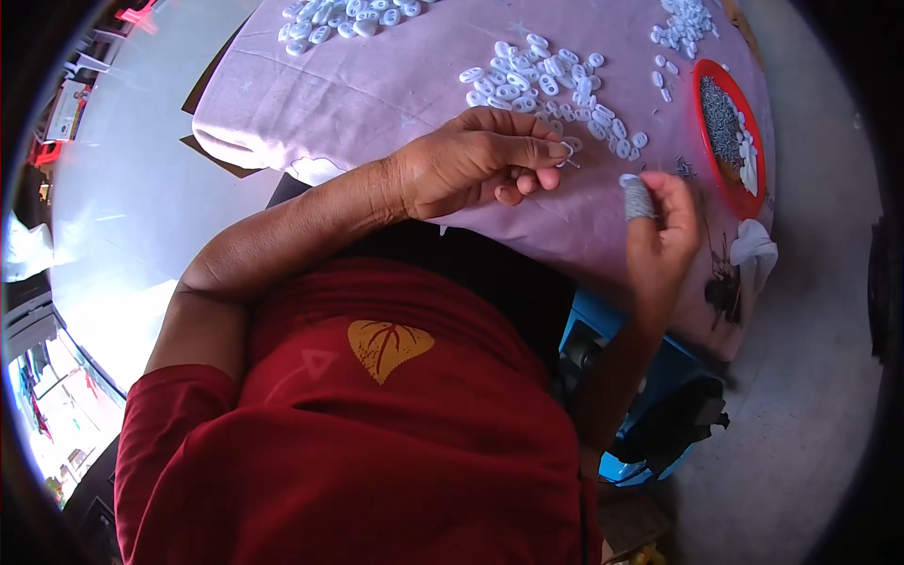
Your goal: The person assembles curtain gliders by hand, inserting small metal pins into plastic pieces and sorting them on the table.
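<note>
A single head-worn fisheye view looks steeply down from close above the person's chest, facing forward over the near edge of the cloth-covered bench (377,85). The bench's far edge falls beyond the top rim; floor curves along both sides.

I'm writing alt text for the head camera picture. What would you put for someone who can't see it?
A person in a red shirt pinches a small white ring in the left hand; the right hand wears a grey fingertip cover. More white rings lie on a pink cloth beside a red dish of small metal parts.
</note>
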The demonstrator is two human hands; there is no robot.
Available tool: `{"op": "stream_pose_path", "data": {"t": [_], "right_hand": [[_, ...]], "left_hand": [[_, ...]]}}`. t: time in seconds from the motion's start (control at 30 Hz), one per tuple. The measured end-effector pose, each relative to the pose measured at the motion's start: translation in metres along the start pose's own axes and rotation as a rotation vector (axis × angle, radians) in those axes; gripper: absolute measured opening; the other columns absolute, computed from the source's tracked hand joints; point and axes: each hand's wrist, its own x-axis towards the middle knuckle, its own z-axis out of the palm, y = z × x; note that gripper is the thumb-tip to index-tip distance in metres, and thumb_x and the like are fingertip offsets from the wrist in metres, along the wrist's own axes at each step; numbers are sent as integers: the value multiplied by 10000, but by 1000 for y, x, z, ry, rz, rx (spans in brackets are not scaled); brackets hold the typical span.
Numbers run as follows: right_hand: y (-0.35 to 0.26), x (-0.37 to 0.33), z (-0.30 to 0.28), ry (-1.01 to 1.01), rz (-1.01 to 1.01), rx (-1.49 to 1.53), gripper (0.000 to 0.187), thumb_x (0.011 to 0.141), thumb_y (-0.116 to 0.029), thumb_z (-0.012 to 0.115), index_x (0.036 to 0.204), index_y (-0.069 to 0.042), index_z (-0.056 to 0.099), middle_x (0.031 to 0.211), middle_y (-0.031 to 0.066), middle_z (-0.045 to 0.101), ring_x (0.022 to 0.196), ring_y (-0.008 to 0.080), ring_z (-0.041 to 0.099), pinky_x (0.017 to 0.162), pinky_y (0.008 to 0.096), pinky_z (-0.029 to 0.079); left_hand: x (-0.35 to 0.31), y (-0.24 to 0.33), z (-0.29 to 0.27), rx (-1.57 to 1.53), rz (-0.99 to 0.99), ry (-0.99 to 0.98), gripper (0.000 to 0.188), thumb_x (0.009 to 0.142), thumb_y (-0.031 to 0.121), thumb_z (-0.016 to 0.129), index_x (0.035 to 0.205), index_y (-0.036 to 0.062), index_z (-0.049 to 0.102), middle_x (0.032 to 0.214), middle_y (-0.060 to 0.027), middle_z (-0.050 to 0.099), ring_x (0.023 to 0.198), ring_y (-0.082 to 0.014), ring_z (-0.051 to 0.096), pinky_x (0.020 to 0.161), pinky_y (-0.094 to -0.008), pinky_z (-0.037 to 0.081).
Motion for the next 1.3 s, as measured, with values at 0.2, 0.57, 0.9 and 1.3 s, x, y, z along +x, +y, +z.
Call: {"op": "stream_pose_path", "data": {"t": [0.2, 0.57, 0.9, 1.3], "right_hand": [[-6, -8, -6, -142, 24, -270, 164, 864, -7, 609, 1016, 7, 669, 866, 62, 656, 823, 126, 612, 766, 292, 498], [-21, -4, -11, -216, -201, -718, 199, 820, -70, 624, 1001, -10, 681, 877, 124, 676, 733, 244, 647, 727, 377, 515], [-19, -16, 6, -79, 447, 515, 270, 905, -98, 591, 1132, 41, 633, 906, 137, 684, 662, 90, 572, 534, 184, 366], [-36, -18, 14, -176, 526, 641, 296, 913, -144, 578, 1158, 18, 619, 852, 135, 683, 596, 95, 555, 466, 183, 368]], "left_hand": [[2, -2, -2, -12, 13, -28, 104, 968, 126, 617, 1030, 43, 625, 846, -44, 673, 677, -40, 587, 530, -159, 431], [-2, 0, 1, 24, 6, 19, 117, 963, 146, 630, 1028, 49, 633, 836, -32, 669, 659, -34, 568, 531, -158, 423], [-3, -9, 9, 87, 103, 75, 140, 946, 146, 650, 1000, 18, 662, 818, -34, 684, 687, -50, 603, 569, -188, 465], [-3, -10, 15, 164, 161, 95, 139, 936, 207, 675, 981, 79, 645, 814, 15, 648, 667, -31, 518, 571, -182, 394]]}}
